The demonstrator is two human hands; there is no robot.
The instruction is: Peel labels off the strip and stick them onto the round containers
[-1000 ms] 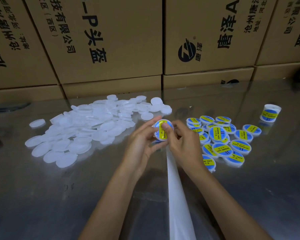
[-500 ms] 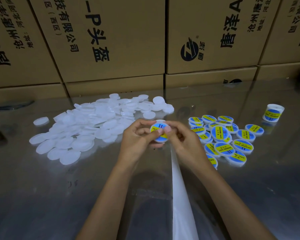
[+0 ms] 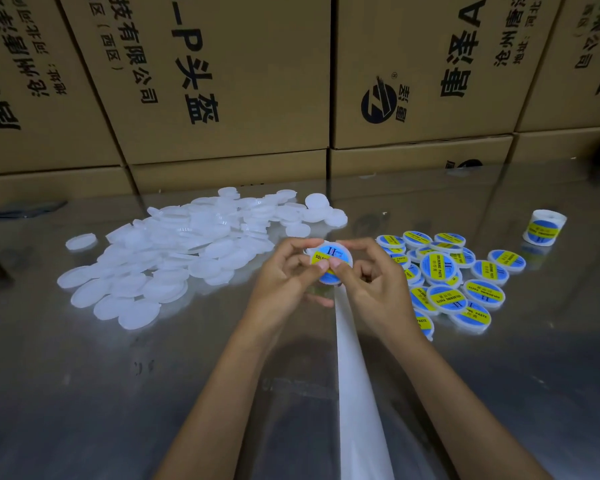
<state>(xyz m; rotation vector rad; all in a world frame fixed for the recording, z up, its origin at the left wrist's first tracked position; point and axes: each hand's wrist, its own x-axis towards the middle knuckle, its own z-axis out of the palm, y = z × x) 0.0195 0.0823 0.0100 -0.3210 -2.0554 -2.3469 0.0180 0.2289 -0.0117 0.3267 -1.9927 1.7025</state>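
Pinching one round container [image 3: 329, 259] between them above the shiny table [image 3: 153, 393], the left hand [image 3: 284, 275] and right hand [image 3: 374, 282] press thumbs on its seemingly stuck blue-yellow label, over the white strip [image 3: 357, 393], between blank lids [image 3: 174, 251] and labelled containers [image 3: 458, 275].

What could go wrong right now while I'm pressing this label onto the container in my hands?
The label might set crooked or creased, since both thumbs press only its lower edge. The container, pinched in the air between left hand and right hand, could slip onto the labelled pile. Your right forearm lies close beside the backing strip and might drag it.
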